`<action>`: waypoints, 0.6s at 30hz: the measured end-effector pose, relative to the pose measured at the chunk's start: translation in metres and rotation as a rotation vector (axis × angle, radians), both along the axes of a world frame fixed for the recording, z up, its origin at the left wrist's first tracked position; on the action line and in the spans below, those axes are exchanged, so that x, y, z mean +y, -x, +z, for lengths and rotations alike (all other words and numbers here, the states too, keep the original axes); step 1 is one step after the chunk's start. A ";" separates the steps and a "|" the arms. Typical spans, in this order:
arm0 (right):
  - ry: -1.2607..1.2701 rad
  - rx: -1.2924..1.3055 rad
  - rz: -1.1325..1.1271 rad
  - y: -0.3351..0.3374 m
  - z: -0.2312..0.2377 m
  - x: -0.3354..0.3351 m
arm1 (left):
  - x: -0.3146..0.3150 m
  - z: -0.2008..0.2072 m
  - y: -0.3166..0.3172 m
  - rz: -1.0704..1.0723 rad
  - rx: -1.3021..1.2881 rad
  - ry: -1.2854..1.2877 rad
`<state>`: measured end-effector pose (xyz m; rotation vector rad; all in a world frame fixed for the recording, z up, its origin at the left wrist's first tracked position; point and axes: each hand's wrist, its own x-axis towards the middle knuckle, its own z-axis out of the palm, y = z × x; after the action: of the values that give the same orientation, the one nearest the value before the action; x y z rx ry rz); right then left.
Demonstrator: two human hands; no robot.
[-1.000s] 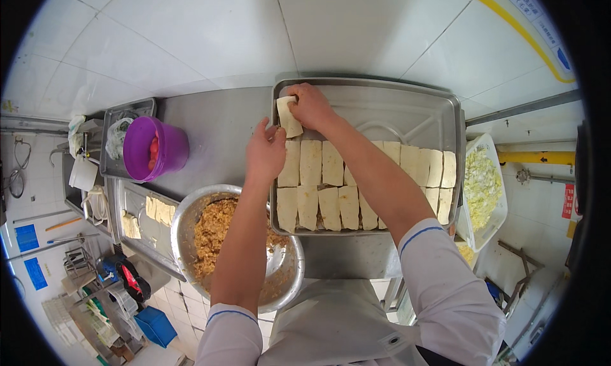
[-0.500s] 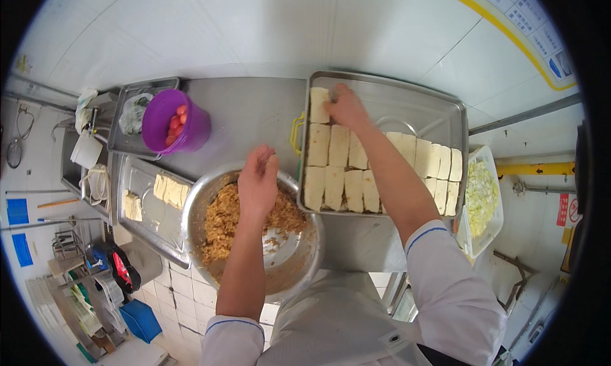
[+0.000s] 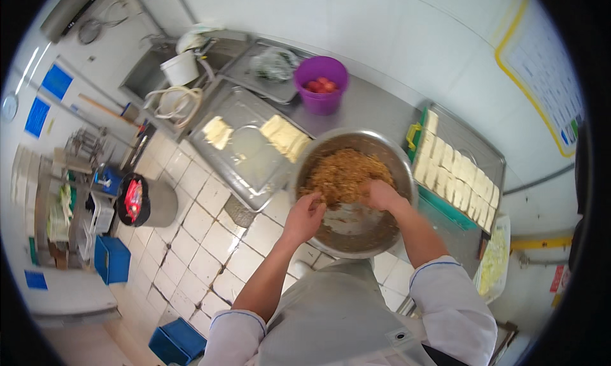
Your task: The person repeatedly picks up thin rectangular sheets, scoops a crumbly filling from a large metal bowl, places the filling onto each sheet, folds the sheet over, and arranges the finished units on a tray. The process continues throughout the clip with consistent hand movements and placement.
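Note:
A large steel bowl (image 3: 407, 204) holds a brown, crumbly minced filling (image 3: 347, 172) heaped toward its far side. Over the bowl's near left part is my left hand (image 3: 304, 217), its fingers curled together at the edge of the filling; whatever they hold is too small to make out. My right hand (image 3: 384, 195) reaches into the filling's right side, and its fingertips are hidden there. To the right, rows of pale tofu-like slabs (image 3: 455, 178) lie in a metal tray (image 3: 496, 162). Another metal tray (image 3: 223, 169), left of the bowl, carries a few more pale pieces (image 3: 283, 137).
A purple bucket (image 3: 321, 80) of red, round items stands behind the bowl, beside a tray with a plastic bag (image 3: 273, 64). A white tub of chopped greens (image 3: 493, 258) is at far right. Left are a sink (image 3: 143, 80), a lined bin (image 3: 153, 200) and blue crates (image 3: 177, 340).
My right hand has come from the slab tray down into the bowl's filling. The left hand has moved toward the bowl's near left side. The view has swung left.

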<state>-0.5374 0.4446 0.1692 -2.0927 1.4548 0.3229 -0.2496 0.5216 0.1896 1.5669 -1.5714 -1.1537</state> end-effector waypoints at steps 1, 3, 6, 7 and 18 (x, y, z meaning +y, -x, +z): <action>0.032 -0.201 -0.165 -0.019 -0.004 -0.006 | 0.004 0.002 -0.031 0.049 -0.027 -0.030; 0.010 -0.533 -0.570 -0.054 -0.010 -0.005 | 0.017 0.002 -0.094 0.135 -0.040 -0.085; 0.043 -0.534 -0.376 -0.102 -0.007 -0.025 | 0.012 -0.004 -0.165 0.218 0.014 -0.059; 0.019 -0.558 -0.341 -0.116 -0.006 -0.033 | 0.007 -0.005 -0.183 0.241 0.025 -0.125; -0.009 -0.696 -0.523 -0.224 -0.055 -0.169 | -0.110 -0.038 -0.256 0.154 0.117 -0.099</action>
<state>-0.3130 0.2758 0.1139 -1.4934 1.4562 -0.5464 0.0060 0.4116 0.1514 1.6224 -1.3119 -1.2297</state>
